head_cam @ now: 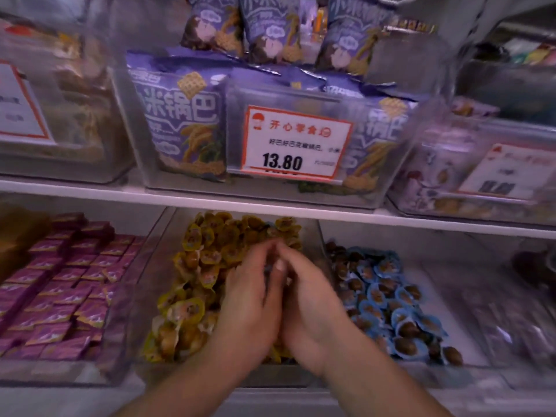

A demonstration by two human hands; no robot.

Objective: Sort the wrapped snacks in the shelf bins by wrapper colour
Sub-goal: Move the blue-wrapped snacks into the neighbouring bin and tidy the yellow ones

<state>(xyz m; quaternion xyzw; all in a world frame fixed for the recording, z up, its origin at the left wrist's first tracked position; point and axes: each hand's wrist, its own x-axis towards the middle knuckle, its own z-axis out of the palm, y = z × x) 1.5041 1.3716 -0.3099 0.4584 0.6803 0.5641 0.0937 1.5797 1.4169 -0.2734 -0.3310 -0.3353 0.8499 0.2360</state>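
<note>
The left hand (252, 299) and right hand (310, 308) are pressed together over the yellow-wrapped snacks (198, 266) in the middle bin (159, 236), fingertips blurred, grip unclear; likely gathering strays; next, carry any to the blue-wrapped snacks (388, 302) alongside.

Motion-blurred fingertips on left hand (252, 299) and right hand (310, 311), pressed together over the yellow-wrapped snacks (198, 266); can't tell whether anything is pinched between them, and snacks beneath the palms hidden. Far-left upper bin (60, 121) and far-right lower bin (505, 320) smeared, contents unreadable; left price card (18, 106) cut by frame edge. Small print on centre price tag (296, 142) too fine to read, bottom edge doubled by blur.
</note>
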